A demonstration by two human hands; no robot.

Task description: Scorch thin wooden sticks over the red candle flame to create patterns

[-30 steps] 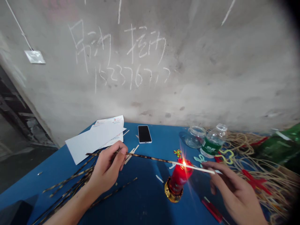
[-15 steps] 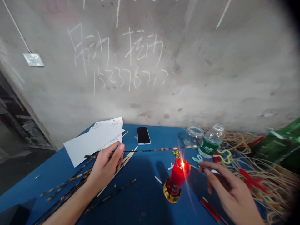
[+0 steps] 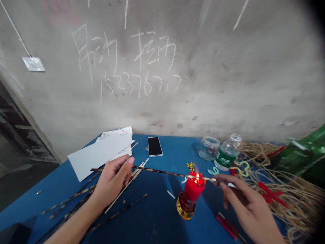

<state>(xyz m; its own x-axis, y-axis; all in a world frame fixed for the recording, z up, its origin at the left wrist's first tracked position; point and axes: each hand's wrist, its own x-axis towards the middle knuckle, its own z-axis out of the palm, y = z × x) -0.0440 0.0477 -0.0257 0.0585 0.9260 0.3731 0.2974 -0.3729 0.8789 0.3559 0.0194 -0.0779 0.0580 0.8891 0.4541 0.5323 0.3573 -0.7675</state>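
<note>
My left hand [image 3: 115, 183] is closed around a thin, dark-scorched stick [image 3: 159, 171] that stretches to the right across the table. Its paler right end passes over the flame of a lit red candle [image 3: 193, 189] on a gold base. At that end, the fingertips of my right hand [image 3: 243, 200] close on the stick's tip. Beneath my left forearm lie several more scorched sticks [image 3: 73, 196], and a pale unburnt stick [image 3: 119, 196] is next to that hand. Another charred stick [image 3: 122, 211] rests on the blue table in front.
White paper sheets [image 3: 99, 152] and a phone [image 3: 154, 146] lie toward the wall. A glass jar [image 3: 208, 148], a plastic bottle [image 3: 228, 152], tangled beige cords [image 3: 269, 176] and a green bottle [image 3: 302, 159] crowd the right. A red-handled tool [image 3: 227, 225] lies near my right hand.
The stick's right end has come down from above and behind the candle to the flame. My right fingers, apart from it before, now hold its tip.
</note>
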